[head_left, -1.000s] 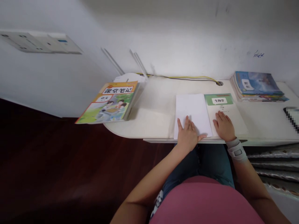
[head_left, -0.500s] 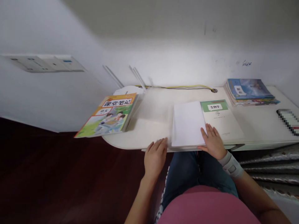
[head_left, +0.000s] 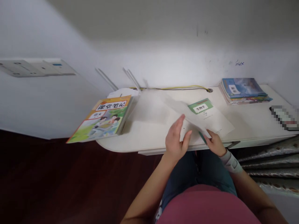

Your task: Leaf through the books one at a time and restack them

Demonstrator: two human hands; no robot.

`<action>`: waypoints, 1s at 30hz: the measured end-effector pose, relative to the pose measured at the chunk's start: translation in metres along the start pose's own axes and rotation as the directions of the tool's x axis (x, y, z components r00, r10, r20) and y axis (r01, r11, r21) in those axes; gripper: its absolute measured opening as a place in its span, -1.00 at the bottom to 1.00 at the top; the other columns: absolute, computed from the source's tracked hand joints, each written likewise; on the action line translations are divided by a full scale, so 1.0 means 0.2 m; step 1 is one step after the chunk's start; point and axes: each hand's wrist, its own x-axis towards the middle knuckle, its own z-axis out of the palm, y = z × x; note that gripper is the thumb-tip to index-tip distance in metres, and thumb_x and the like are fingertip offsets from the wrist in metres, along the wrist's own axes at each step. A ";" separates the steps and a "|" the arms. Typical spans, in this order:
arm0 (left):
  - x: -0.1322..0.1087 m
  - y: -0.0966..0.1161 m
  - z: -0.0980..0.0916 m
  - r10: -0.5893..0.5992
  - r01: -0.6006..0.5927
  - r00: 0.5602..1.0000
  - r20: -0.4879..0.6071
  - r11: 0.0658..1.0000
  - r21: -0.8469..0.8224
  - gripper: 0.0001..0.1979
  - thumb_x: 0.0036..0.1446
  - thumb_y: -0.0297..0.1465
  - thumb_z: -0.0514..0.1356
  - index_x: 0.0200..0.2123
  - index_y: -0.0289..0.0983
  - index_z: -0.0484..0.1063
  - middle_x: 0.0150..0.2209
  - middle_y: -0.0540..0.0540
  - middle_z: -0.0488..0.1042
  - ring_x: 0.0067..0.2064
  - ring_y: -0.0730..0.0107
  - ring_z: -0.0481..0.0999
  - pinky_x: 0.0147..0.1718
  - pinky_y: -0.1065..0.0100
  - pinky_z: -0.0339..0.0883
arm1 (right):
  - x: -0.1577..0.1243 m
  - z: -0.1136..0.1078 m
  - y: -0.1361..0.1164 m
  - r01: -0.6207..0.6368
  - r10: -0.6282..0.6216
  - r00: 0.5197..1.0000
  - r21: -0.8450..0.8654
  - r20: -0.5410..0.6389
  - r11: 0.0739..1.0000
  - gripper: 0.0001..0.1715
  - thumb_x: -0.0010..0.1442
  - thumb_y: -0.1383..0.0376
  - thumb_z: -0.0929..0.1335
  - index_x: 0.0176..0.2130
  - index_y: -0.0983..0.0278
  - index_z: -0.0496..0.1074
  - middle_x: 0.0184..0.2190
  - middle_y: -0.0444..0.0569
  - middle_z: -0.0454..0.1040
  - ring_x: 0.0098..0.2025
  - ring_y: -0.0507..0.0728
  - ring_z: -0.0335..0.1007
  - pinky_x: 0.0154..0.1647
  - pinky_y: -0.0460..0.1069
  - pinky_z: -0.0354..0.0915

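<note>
Lifted off the desk since the earlier frame, the white paper sheets now slanted up and away across the book, blurred with motion. Their near end lay between the hands. The right hand, with a grey wrist brace, had its fingers curled closed on that end. The left hand was raised, its fingers open and spread at the paper's near edge, with no clear grip. Beneath lay a pale book with a green band labelled 生物学, partly under the paper. Left on the desk sat a 课堂笔记 notebook, overhanging the edge and marked 语文. At the far right stood a stack of books, its cover label unreadable. A yellow and black cable ran along the wall behind.
</note>
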 end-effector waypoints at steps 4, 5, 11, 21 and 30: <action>-0.08 -0.12 0.18 -0.330 0.331 0.943 0.029 0.943 -0.021 -0.23 0.32 -0.15 -0.06 0.38 -0.24 -0.48 0.42 -0.34 -0.34 0.42 0.08 -0.30 0.28 -0.06 0.00 | 0.03 -0.17 0.01 -0.090 0.042 0.987 0.321 0.152 0.943 -0.47 0.24 0.02 0.25 -0.01 0.31 0.50 -0.15 0.03 0.60 -0.11 0.23 0.53 -0.06 0.12 0.44; -0.09 -0.17 0.22 -0.379 0.381 0.924 0.050 0.924 -0.042 -0.22 0.31 -0.11 -0.07 0.38 -0.26 -0.49 0.42 -0.33 -0.40 0.42 0.07 -0.35 0.30 -0.07 -0.08 | 0.03 -0.22 0.02 -0.102 0.034 0.980 0.353 0.195 0.930 -0.46 0.21 -0.01 0.28 -0.04 0.30 0.53 -0.18 0.02 0.60 -0.12 0.24 0.53 -0.07 0.12 0.43; 0.02 -0.37 0.44 -0.521 0.554 0.813 0.259 0.830 -0.067 -0.17 0.23 0.03 -0.07 0.38 -0.31 -0.27 0.41 -0.36 -0.21 0.41 -0.02 -0.20 0.31 -0.10 -0.20 | 0.05 -0.39 0.12 -0.252 0.128 0.925 0.325 0.358 0.912 -0.47 0.19 -0.07 0.30 -0.17 0.28 0.57 -0.34 -0.04 0.59 -0.21 0.20 0.50 -0.16 0.08 0.40; 0.13 -0.42 0.53 -0.534 0.386 0.606 0.589 0.846 0.368 -0.12 0.19 0.01 0.02 0.37 -0.41 -0.19 0.37 -0.46 -0.07 0.35 -0.19 0.03 0.21 -0.14 0.03 | 0.08 -0.40 0.37 -0.411 0.381 0.885 -0.067 -0.269 0.909 -0.45 0.06 0.14 0.36 0.05 0.24 0.37 -0.07 0.09 0.53 -0.08 0.28 0.47 -0.09 0.13 0.35; 0.27 -0.67 0.67 -0.653 0.651 0.543 0.528 0.725 0.227 -0.30 0.10 -0.20 0.21 0.25 -0.34 0.13 -0.04 -0.24 0.53 -0.03 0.14 0.53 -0.08 0.24 0.34 | 0.26 -0.44 0.55 -0.440 0.476 0.822 0.181 -0.313 0.879 -0.44 0.03 0.15 0.35 -0.03 0.42 0.41 -0.43 0.03 0.54 -0.37 0.17 0.47 -0.25 0.11 0.39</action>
